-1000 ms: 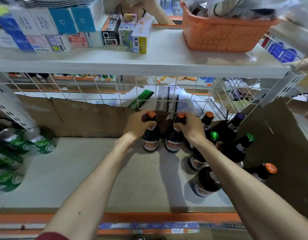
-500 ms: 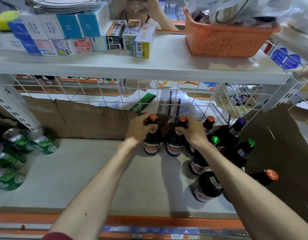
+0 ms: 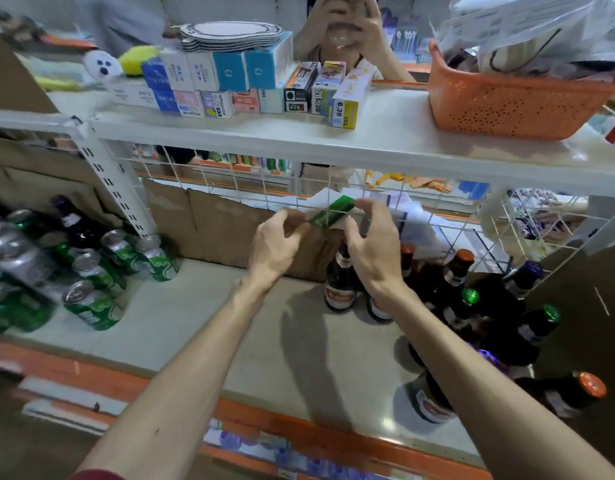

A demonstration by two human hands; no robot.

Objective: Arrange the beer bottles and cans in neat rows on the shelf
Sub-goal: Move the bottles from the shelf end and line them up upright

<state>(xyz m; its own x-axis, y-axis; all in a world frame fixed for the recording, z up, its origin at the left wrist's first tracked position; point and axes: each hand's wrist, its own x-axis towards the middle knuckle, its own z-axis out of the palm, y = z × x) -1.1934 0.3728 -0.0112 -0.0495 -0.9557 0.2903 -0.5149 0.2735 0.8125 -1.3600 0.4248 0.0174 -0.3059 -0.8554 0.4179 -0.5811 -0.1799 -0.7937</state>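
— Head view: how are the hands held?
— The left hand (image 3: pixel 281 244) and right hand (image 3: pixel 371 245) are held up, fingers loosely spread, nothing gripped.
— And the goods?
— The beer bottles (image 3: pixel 340 289) are stood at the right of the shelf (image 3: pixel 229 327); the cans (image 3: pixel 157 258) are clustered left.

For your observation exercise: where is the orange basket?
Head view: the orange basket sits at the right end of the upper shelf, right of the small boxes.

The lower shelf (image 3: pixel 209 327), pale with an orange front edge, carries dark beer bottles (image 3: pixel 340 289) standing in a loose group at the right and green cans (image 3: pixel 157 259) at the left. The white upper shelf (image 3: pixel 385 133) carries small boxes (image 3: pixel 229 81) and an orange basket (image 3: pixel 506 102).
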